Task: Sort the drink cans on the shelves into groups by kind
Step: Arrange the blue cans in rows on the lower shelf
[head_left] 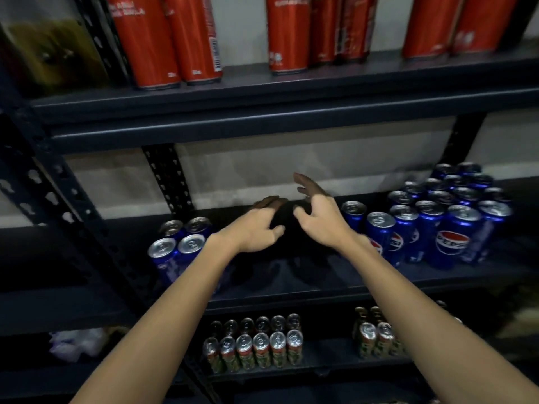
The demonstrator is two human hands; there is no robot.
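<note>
Head view: both hands are held out over the bare middle of the middle shelf (291, 275). The left hand (256, 228) and right hand (318, 220) are loose, with fingers bent a little, and nothing is held. Blue cans (455, 240) are packed at the right of the frame, and four more blue cans (175, 246) are kept apart at the left. It looks like the small bunch should be moved over to the big one. Red cans (163, 39) are kept along the top. Small cans (256, 348) are lined up at the bottom.
</note>
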